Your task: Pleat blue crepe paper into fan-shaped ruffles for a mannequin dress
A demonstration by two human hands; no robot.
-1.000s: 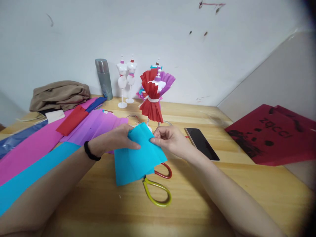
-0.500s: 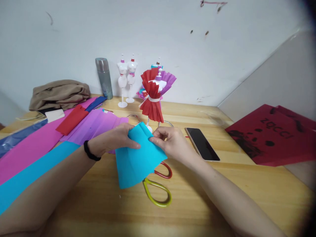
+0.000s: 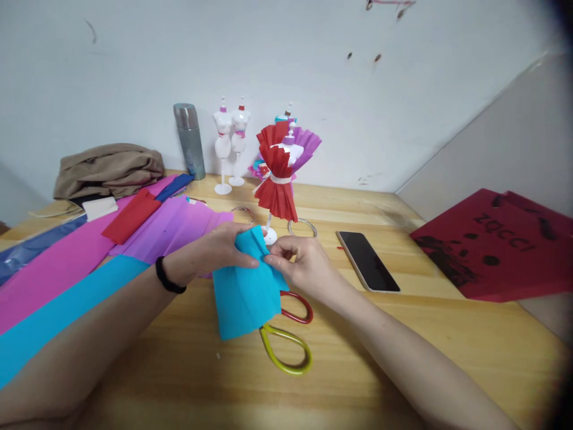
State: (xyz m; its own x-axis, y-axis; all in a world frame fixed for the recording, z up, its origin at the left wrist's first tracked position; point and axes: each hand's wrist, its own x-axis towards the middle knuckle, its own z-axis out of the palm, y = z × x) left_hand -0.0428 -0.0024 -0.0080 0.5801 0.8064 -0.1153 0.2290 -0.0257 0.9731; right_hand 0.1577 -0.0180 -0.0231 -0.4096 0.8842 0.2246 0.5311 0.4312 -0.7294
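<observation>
A piece of blue crepe paper (image 3: pixel 244 298) hangs between my hands, gathered into folds along its top edge. My left hand (image 3: pixel 226 248) is closed on its upper left part, thumb in front and fingers behind. At the top right, my right hand (image 3: pixel 302 260) pinches the paper's edge between thumb and fingers. Below the paper lie scissors with one red and one yellow handle (image 3: pixel 286 349); their blades are hidden behind it. Just beyond my hands stands a small dress-form mannequin (image 3: pixel 290 152) in a pleated red paper dress (image 3: pixel 275 200) with a pale waistband.
Strips of pink paper (image 3: pixel 58 257), purple paper (image 3: pixel 179 224) and blue paper (image 3: pixel 80 310) spread across the left. Behind are a brown cloth (image 3: pixel 110 170), a thermos (image 3: pixel 190 143) and white mannequins (image 3: pixel 222 143). A phone (image 3: pixel 369 263) and a red bag (image 3: pixel 501 251) sit on the right.
My right hand has moved slightly left toward my left hand. The blue paper's right side is drawn in, so the sheet looks narrower and more folded.
</observation>
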